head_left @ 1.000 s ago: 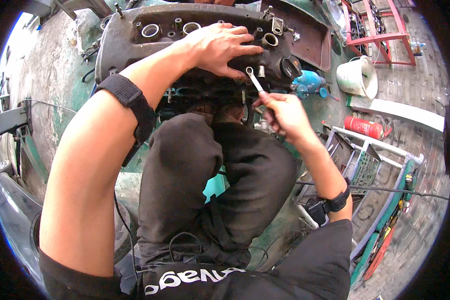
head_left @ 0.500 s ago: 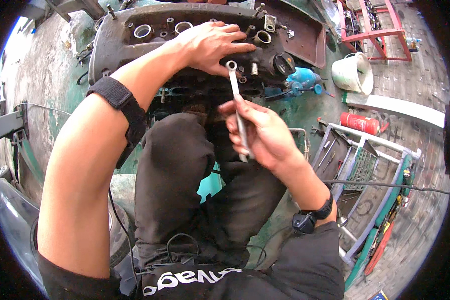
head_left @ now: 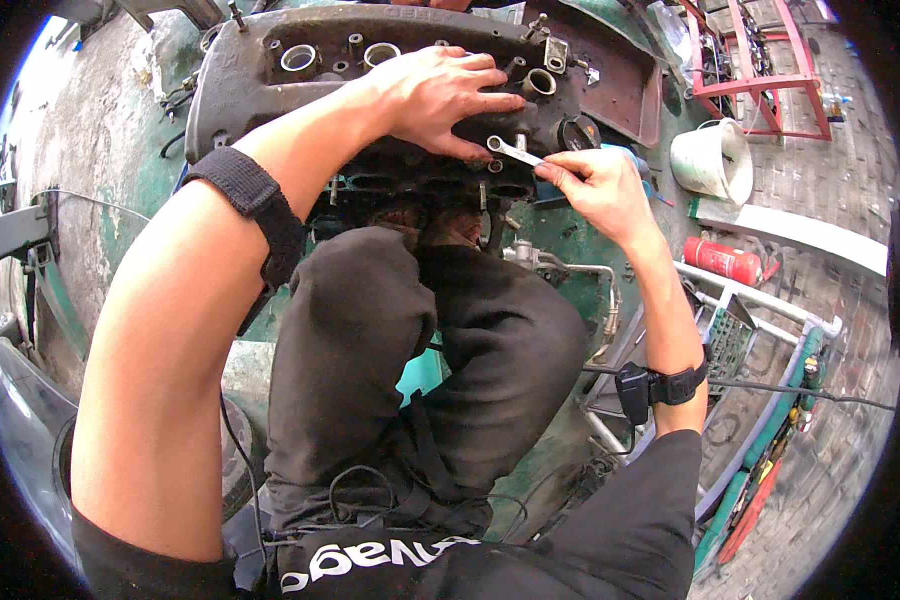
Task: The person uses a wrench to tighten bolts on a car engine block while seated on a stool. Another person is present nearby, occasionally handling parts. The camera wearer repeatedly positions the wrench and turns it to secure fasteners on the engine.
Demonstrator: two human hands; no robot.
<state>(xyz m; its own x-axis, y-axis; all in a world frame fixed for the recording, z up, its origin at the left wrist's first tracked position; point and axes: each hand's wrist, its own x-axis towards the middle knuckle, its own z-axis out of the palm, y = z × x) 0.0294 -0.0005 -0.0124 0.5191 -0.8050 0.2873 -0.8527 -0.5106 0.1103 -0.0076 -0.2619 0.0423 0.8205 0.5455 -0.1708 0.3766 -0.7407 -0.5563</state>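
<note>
A dark, greasy engine valve cover (head_left: pixel 255 100) sits on an engine part in front of my knees. My left hand (head_left: pixel 440 98) rests on it with fingers spread, its thumb close to a bolt (head_left: pixel 496 166) at the near edge. In my right hand (head_left: pixel 605 188) is a silver combination wrench (head_left: pixel 516 152), pinched at one end. The wrench's ring end points left and hovers by the left thumb, near that bolt; whether it touches cannot be told. A round black cap (head_left: pixel 576 132) lies just behind the right fingers.
Behind the cover is a rusty brown tray (head_left: pixel 625 115). To the right stand a white bucket (head_left: pixel 692 160), a red fire extinguisher (head_left: pixel 720 260), a red metal frame (head_left: pixel 815 95) and a tool cart (head_left: pixel 805 318). A black cable (head_left: pixel 770 386) crosses by my right forearm.
My right hand has moved up and to the right, swinging the wrench from upright to nearly level, ring end toward the bolt. The left hand stays on the cover.
</note>
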